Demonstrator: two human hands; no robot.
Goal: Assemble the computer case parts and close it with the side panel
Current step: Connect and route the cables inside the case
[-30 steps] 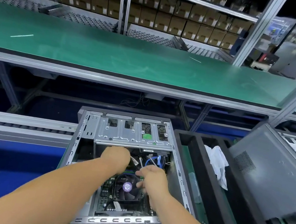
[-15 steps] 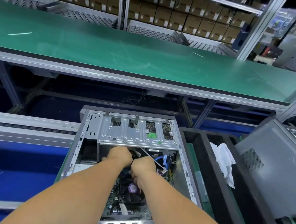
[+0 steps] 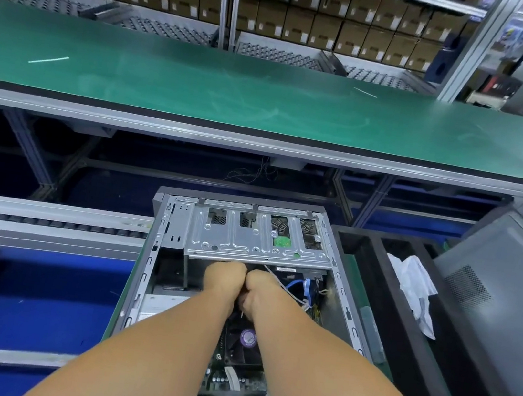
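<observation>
Green bench [image 3: 234,98] behind; both hands' grip state inside computer case [image 3: 340,277] unclear; labels unreadable.

bare metal case [image 3: 176,236] — matt green bench [image 3: 268,97]

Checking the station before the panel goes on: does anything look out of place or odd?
Only a crumpled white cloth lying loose in the black tray right of the open computer case. Both hands are inside the case.

Both hands [image 3: 242,284] knuckle to knuckle inside open computer case [image 3: 245,253], grip possibly on cables.
</observation>
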